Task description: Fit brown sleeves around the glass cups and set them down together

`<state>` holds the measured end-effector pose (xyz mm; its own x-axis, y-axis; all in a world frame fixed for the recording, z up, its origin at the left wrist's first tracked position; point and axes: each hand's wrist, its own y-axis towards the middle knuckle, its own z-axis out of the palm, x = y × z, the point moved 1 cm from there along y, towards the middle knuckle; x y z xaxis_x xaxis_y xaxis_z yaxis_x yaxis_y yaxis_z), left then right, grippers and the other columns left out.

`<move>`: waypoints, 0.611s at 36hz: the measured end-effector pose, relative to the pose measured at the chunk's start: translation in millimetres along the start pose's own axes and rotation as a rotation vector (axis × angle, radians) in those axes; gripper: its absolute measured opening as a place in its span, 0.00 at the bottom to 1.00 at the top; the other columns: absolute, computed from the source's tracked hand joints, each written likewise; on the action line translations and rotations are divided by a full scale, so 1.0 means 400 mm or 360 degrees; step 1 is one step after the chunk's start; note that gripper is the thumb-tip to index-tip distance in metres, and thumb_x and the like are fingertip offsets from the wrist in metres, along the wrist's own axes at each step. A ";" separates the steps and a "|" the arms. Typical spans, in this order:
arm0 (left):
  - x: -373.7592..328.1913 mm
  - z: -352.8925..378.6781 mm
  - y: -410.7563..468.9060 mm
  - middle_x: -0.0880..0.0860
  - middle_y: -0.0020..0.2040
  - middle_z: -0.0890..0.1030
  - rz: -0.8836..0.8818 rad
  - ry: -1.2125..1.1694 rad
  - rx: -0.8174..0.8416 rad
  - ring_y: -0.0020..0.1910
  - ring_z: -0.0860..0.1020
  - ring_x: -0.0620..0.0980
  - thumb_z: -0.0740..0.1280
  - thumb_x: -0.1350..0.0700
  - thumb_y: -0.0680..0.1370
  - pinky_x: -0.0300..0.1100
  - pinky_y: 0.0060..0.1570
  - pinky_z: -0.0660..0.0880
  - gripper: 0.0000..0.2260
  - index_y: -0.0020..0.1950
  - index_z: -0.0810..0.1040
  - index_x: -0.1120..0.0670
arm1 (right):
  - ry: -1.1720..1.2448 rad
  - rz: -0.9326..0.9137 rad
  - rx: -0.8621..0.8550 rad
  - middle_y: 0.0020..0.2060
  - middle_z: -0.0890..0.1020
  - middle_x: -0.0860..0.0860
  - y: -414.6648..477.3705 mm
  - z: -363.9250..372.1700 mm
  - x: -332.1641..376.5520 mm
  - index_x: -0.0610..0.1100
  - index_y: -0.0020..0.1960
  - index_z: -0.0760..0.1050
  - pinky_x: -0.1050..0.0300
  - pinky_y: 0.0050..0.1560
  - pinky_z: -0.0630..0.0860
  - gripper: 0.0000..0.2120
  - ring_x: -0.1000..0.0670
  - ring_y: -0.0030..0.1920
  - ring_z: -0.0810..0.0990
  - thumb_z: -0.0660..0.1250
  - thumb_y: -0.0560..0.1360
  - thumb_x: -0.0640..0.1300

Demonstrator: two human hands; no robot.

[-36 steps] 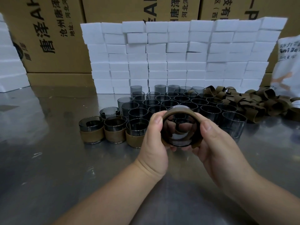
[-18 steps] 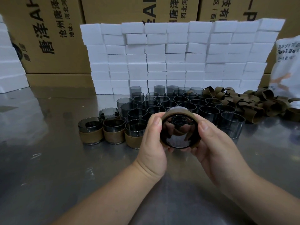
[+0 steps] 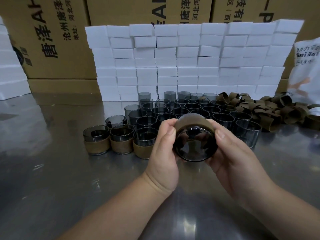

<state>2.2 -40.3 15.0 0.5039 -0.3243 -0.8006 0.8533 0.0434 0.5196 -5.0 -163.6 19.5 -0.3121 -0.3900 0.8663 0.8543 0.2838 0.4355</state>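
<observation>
Both hands hold one smoky glass cup (image 3: 194,144) on its side above the steel table, its opening facing me. A brown sleeve (image 3: 193,120) wraps the cup's far end. My left hand (image 3: 163,153) grips the cup's left side, thumb on the sleeve's edge. My right hand (image 3: 232,156) cradles the right side and underside. Three sleeved cups (image 3: 122,140) stand in a row just left of my hands. Behind them stand several bare grey cups (image 3: 190,108). A heap of loose brown sleeves (image 3: 270,110) lies at the right.
A wall of white foam blocks (image 3: 188,61) stands behind the cups, with cardboard boxes (image 3: 52,37) behind it. More white foam (image 3: 10,75) sits far left and a white printed bag (image 3: 306,70) far right. The steel table (image 3: 60,179) reflects light.
The cup has tipped so its open mouth points down toward me, and the sleeve now sits further along its far end. Both hands stay in nearly the same place.
</observation>
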 end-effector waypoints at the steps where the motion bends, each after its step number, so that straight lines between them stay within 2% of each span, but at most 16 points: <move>1: -0.002 0.001 0.000 0.47 0.40 0.81 -0.0001 0.0002 0.0005 0.43 0.78 0.43 0.55 0.51 0.71 0.36 0.42 0.75 0.13 0.48 0.73 0.55 | 0.0003 0.0003 0.0001 0.50 0.84 0.47 0.001 -0.002 -0.001 0.45 0.58 0.78 0.59 0.47 0.79 0.18 0.51 0.51 0.82 0.62 0.70 0.49; 5: -0.004 0.000 0.003 0.52 0.44 0.78 -0.0033 0.0052 0.0054 0.47 0.76 0.50 0.59 0.50 0.65 0.40 0.43 0.75 0.14 0.47 0.73 0.54 | -0.0068 0.0029 -0.0017 0.56 0.82 0.49 0.004 -0.005 -0.010 0.49 0.62 0.75 0.59 0.54 0.77 0.21 0.52 0.56 0.80 0.59 0.69 0.45; 7: -0.002 0.000 0.003 0.54 0.46 0.77 -0.0017 0.0122 0.0112 0.49 0.75 0.54 0.59 0.48 0.61 0.48 0.46 0.74 0.17 0.46 0.72 0.53 | -0.0196 0.0027 -0.0052 0.58 0.80 0.57 0.001 -0.008 -0.015 0.62 0.58 0.75 0.58 0.59 0.74 0.22 0.56 0.59 0.78 0.60 0.66 0.47; 9: 0.000 0.000 -0.001 0.55 0.48 0.77 0.0007 0.0197 0.0119 0.52 0.75 0.59 0.59 0.48 0.62 0.56 0.51 0.72 0.16 0.46 0.72 0.52 | -0.0383 0.0002 -0.0043 0.59 0.76 0.65 -0.003 -0.002 -0.018 0.74 0.53 0.72 0.55 0.66 0.67 0.22 0.60 0.64 0.73 0.62 0.63 0.53; 12: -0.006 0.001 -0.005 0.64 0.55 0.76 0.0043 0.0370 0.0096 0.56 0.73 0.65 0.58 0.46 0.66 0.66 0.56 0.69 0.19 0.52 0.71 0.54 | -0.0545 -0.0020 0.0004 0.57 0.72 0.74 -0.009 0.002 -0.022 0.81 0.54 0.65 0.57 0.69 0.64 0.23 0.63 0.65 0.69 0.60 0.63 0.57; 15: -0.011 0.003 -0.005 0.62 0.57 0.75 0.0072 0.0509 0.0134 0.58 0.74 0.61 0.57 0.45 0.69 0.63 0.59 0.69 0.22 0.59 0.68 0.54 | -0.0619 -0.0038 0.0047 0.56 0.69 0.78 -0.012 0.005 -0.020 0.84 0.55 0.59 0.71 0.62 0.65 0.24 0.68 0.64 0.68 0.57 0.64 0.60; 17: -0.012 0.004 -0.005 0.59 0.59 0.75 0.0092 0.0557 0.0171 0.59 0.74 0.55 0.57 0.43 0.70 0.54 0.61 0.71 0.24 0.62 0.66 0.52 | -0.0612 -0.0031 0.0052 0.56 0.69 0.80 -0.014 0.004 -0.017 0.82 0.57 0.58 0.77 0.58 0.64 0.24 0.71 0.64 0.66 0.57 0.65 0.60; 20: -0.014 0.005 -0.008 0.58 0.59 0.75 0.0099 0.0588 0.0234 0.60 0.74 0.52 0.58 0.41 0.70 0.47 0.61 0.71 0.26 0.64 0.65 0.53 | -0.0727 -0.0095 0.0033 0.56 0.70 0.79 -0.004 0.010 -0.018 0.71 0.62 0.57 0.74 0.60 0.66 0.26 0.70 0.63 0.68 0.58 0.65 0.64; 22: -0.013 0.005 -0.010 0.55 0.57 0.76 0.0118 0.0592 0.0232 0.57 0.75 0.46 0.60 0.41 0.69 0.41 0.58 0.72 0.25 0.61 0.67 0.52 | -0.0858 -0.0174 -0.0014 0.53 0.71 0.80 0.008 0.016 -0.015 0.64 0.61 0.58 0.71 0.60 0.68 0.28 0.71 0.59 0.71 0.59 0.63 0.67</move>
<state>-4.0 -40.5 17.7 0.6001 0.0398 -0.7990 0.7985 -0.0894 0.5953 -3.1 -154.8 17.1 -0.5661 0.0877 0.8197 0.8076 0.2582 0.5301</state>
